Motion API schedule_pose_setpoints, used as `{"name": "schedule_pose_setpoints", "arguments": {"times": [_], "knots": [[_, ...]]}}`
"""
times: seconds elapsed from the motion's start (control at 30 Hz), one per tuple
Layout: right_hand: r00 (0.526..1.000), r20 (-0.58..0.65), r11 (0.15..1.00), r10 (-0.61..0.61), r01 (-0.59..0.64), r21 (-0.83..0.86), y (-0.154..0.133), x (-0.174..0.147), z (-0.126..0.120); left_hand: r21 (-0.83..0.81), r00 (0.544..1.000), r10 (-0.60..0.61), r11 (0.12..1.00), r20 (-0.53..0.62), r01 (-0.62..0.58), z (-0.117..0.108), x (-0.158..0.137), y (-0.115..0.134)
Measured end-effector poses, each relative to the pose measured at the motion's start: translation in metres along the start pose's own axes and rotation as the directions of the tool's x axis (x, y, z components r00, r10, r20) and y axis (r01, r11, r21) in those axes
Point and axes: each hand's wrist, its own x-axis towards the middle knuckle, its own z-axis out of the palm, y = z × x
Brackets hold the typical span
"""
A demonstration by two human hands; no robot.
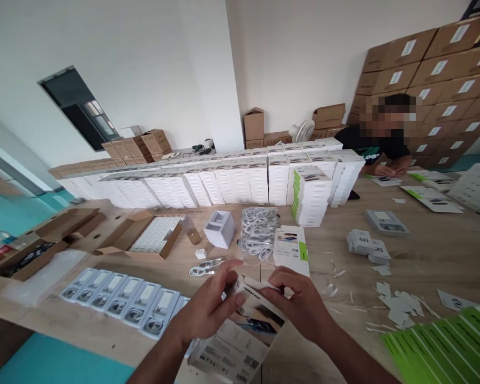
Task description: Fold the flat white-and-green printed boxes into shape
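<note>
My left hand (208, 306) and my right hand (298, 301) both grip a white printed product box (240, 333) held low over the wooden table (436, 256). The fingers of both hands pinch the box's top flap. Just beyond my hands lie a flat white box with a green edge (291, 246), a heap of white cables (258, 230) and a loose cable (205, 265). A row of clear trays holding chargers and cables (122, 298) lies to the left of my left hand.
Long stacks of white boxes (224, 181) line the table's far side. Open cardboard cartons (150, 234) sit at left. Green-and-white flat sleeves (444, 346) lie at right, with paper scraps (396, 306) nearby. A seated person (378, 146) works opposite; brown cartons (436, 69) are stacked behind.
</note>
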Motion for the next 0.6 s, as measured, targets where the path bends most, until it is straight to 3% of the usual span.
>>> {"name": "schedule_pose_setpoints", "arguments": {"times": [0.1,0.2,0.37,0.47,0.6], "knots": [[0.997,-0.016,0.997,-0.072,0.071,-0.021,-0.002,-0.001,0.001,0.129,1.000,0.007,0.992,-0.010,-0.006,0.000,0.004,0.001],[0.999,-0.012,0.998,-0.051,0.051,0.035,-0.004,0.000,-0.002,0.205,0.999,0.036,0.978,-0.025,-0.030,-0.001,0.006,-0.002],[0.992,0.105,0.975,0.067,-0.087,0.206,-0.002,0.002,-0.013,0.006,0.983,0.002,1.000,-0.186,-0.001,0.001,0.009,-0.021],[0.984,0.109,0.953,0.144,-0.167,0.252,0.003,-0.004,-0.013,-0.090,0.970,-0.012,0.996,-0.243,-0.010,0.003,0.008,-0.032],[0.989,0.112,0.966,0.096,-0.120,0.231,0.007,-0.018,-0.008,-0.033,0.970,0.007,0.999,-0.242,-0.016,0.004,0.001,-0.040]]}}
